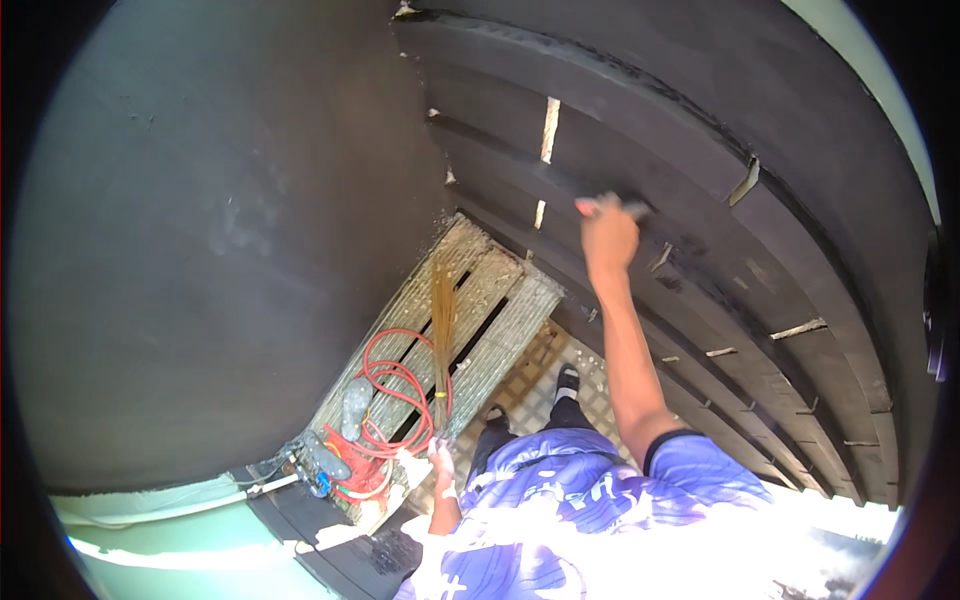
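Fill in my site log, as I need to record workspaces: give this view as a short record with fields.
Right grip: raised at the dark ridged wall, closed around a small blurred tool with a reddish end
Left grip: low, near the handle end of the straw broom; whether it holds anything is unclear
Wall marks: pale, narrow strips between ridges
Bench: slatted, weathered, bearing the broom and a loosely coiled red hose
Lighting: strong glare across the purple shirt

There are one tool (586,207), one broom (443,300), one red hose (405,372) and two feet (568,380).
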Available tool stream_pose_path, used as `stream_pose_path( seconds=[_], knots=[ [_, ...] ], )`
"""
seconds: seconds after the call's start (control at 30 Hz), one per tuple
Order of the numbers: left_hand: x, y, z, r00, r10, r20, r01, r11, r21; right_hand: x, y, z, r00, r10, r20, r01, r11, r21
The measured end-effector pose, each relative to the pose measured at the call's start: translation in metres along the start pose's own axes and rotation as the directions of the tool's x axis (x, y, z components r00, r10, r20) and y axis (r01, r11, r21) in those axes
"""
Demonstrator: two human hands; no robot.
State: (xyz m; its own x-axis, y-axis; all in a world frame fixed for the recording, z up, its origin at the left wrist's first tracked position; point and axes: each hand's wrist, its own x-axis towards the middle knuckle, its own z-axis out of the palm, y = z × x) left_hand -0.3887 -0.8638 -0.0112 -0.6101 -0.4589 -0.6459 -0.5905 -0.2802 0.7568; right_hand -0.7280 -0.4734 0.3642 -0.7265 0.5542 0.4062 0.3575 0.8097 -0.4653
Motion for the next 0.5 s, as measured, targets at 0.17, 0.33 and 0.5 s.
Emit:
stream_pose_path(
  seconds=[0.17, 0.33, 0.5],
  knots=[
    [0.035, -0.056, -0.035, 0.995, 0.100, 0.016, -0.100, 0.961, 0.259, 0.036, -0.074, 0.047, 0.909, -0.417, 0.017, 0.379, 0.842, 0.384],
    [0.032, -0.065, -0.038, 0.997, 0.077, 0.023, -0.080, 0.972, 0.222, 0.030, -0.002, 0.014, 0.838, -0.545, 0.013, 0.500, 0.777, 0.383],
    [0.015, -0.087, -0.054, 0.997, 0.059, 0.055, -0.068, 0.981, 0.184, -0.022, 0.127, -0.069, 0.853, -0.512, -0.103, 0.518, 0.809, 0.278]
  ],
)
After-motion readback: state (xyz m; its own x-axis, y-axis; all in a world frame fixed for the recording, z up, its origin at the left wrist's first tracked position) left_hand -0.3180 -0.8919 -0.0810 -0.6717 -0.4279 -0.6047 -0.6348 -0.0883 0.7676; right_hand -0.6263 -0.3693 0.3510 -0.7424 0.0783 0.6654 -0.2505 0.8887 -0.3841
